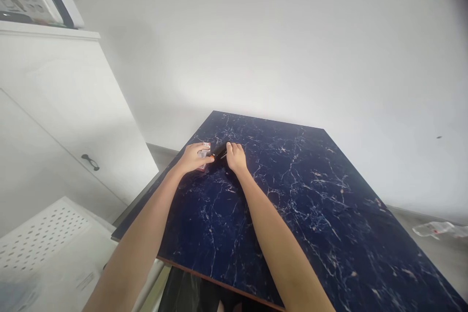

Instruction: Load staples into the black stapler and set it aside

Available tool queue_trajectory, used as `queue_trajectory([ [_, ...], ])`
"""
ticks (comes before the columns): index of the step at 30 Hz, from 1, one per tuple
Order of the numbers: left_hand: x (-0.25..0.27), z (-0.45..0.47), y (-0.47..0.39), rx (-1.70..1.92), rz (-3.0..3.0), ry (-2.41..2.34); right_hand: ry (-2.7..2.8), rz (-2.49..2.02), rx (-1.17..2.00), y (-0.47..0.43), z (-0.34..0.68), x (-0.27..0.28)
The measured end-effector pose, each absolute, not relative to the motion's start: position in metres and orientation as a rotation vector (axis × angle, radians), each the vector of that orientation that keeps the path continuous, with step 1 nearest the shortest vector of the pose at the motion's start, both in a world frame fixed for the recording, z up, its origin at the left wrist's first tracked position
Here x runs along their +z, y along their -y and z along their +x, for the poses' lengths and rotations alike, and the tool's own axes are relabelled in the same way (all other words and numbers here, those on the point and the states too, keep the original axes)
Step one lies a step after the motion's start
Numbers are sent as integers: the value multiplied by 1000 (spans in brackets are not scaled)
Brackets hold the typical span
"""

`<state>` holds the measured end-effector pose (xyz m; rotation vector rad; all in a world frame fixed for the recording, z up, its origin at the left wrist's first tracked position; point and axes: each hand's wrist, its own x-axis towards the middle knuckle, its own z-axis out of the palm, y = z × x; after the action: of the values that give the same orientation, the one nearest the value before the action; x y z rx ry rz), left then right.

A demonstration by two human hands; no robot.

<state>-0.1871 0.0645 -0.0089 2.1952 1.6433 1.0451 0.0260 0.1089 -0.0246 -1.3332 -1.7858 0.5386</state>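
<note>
My left hand (194, 157) is closed around a small white box with red print (206, 146), and much of the box is hidden behind the fingers. The left thumb points toward a spot of orange beside a long black object (220, 148), which looks like a stapler with a thin silvery strip along it. Fingers of my right hand (236, 156) wrap round the right end of this black object. Both hands are close together, low over the far left part of the dark blue marbled table (292, 180).
A white cabinet (73, 102) with a dark handle (90, 162) stands at the left. Below it is a white unit with a perforated panel (47, 234). The pale wall (270, 48) rises behind the table. Clear plastic packaging (438, 229) lies at the far right.
</note>
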Motion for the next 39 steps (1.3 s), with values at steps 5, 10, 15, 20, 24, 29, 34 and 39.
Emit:
queue_trajectory([
  [5,-15,-175,-62,1063,2292,-1801,1722,-1407,455,-107,28,-24],
  [10,-21,-172,-62,969,2448,-1806,1726,-1482,444,-110,31,-25],
  [15,-24,-182,-66,1015,2363,-1922,1821,-1481,440,-112,34,-27],
  [20,-26,-187,-69,1016,2347,-1949,1936,-1466,419,-109,38,-25],
  [24,-27,-189,-70,1013,2330,-1935,1894,-1585,316,-105,46,-22],
  [29,-29,-188,-73,1046,2260,-1952,2051,-1492,195,-98,49,-20],
  [34,-30,-190,-75,1097,2188,-1911,2149,-1462,105,-93,41,-21],
  [39,-30,-195,-77,1130,2156,-1833,1986,-1483,163,-96,42,-22],
])
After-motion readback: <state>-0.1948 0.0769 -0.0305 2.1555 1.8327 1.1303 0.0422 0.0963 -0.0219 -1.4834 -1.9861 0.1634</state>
